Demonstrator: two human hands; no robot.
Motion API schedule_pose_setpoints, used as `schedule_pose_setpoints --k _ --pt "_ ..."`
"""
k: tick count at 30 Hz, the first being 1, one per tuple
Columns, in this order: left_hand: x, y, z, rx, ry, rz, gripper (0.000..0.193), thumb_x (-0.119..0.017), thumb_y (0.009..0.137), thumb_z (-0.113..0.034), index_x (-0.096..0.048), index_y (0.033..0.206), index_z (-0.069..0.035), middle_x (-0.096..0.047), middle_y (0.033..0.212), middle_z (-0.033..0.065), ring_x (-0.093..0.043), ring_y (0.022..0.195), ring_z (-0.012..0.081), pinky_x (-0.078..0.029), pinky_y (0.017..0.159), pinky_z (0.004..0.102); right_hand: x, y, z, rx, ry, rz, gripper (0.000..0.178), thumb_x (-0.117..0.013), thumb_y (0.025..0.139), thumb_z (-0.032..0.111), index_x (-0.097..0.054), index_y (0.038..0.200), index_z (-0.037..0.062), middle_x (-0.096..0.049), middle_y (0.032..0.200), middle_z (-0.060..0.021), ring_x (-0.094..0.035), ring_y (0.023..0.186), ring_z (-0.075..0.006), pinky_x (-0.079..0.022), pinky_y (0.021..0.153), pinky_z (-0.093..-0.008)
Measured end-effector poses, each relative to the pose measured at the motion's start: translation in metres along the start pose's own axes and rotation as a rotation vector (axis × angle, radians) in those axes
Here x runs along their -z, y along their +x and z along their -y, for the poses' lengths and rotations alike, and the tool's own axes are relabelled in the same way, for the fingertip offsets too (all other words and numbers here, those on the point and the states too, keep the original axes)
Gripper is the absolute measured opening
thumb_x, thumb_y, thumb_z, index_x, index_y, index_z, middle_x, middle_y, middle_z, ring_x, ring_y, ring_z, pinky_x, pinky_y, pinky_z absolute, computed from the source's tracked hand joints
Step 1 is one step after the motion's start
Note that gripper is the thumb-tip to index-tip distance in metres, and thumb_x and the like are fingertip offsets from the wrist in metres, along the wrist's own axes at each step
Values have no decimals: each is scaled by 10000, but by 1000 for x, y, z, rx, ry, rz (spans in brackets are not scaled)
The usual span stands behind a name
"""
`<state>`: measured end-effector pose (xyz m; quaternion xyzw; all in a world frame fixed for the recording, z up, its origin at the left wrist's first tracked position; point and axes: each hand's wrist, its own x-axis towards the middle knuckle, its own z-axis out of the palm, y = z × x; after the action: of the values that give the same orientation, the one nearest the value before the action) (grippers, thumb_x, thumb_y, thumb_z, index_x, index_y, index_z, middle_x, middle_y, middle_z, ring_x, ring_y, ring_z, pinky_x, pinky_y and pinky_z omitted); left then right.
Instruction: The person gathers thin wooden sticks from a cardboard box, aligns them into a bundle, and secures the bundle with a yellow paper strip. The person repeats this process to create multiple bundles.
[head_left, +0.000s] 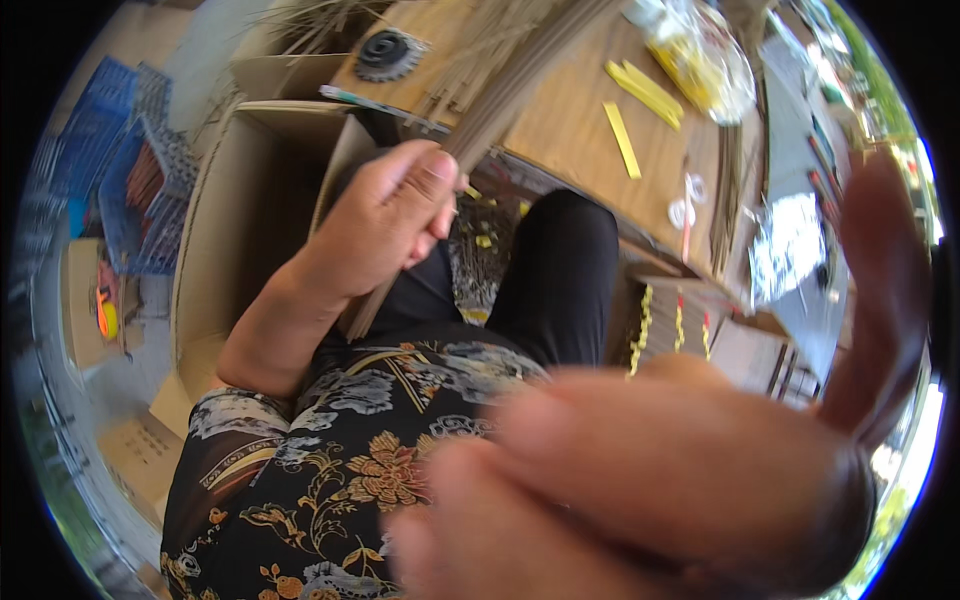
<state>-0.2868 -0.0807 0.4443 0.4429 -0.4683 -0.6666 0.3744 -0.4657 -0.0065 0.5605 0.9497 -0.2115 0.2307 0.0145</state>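
Observation:
My left hand (385,215) is closed round a long bundle of thin brown sticks (515,85). The bundle slants from above my lap up across the wooden table (570,125), and its lower end shows beneath my wrist. Very near the camera, my right hand (640,490) fills the lower right, large and smeared by motion. Its fingers look bent, but whether they hold anything is not visible. On the tabletop lie yellow strips (622,140), beyond the left hand to the right. More thin brown sticks (462,80) lie on the table beside the bundle.
An open cardboard box (205,240) stands left of my knees, with blue plastic baskets (125,150) farther left. A dark toothed disc (390,55) sits at the table's left corner. A clear bag with yellow contents (700,65) and a shiny packet (788,245) are at right.

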Motion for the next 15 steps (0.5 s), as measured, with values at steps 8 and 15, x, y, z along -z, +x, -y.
schedule_pose_setpoints --k 8,15 --pt "-2 -2 -4 -15 67 31 343 -396 925 -367 -481 927 -35 -446 619 2 -346 444 20 -283 377 148 0 -5 8 -47 -23 -6 153 -599 679 83 -622 819 25 -586 828 -116 -570 806 -259 -480 700 -352" --pt "8 -23 -12 -33 45 -49 325 -380 933 -350 -487 922 -43 -454 627 6 -370 453 23 -301 383 155 -47 17 -63 -308 141 -303 131 -579 695 96 -601 806 30 -576 772 -108 -575 767 -273 -485 675 -360"
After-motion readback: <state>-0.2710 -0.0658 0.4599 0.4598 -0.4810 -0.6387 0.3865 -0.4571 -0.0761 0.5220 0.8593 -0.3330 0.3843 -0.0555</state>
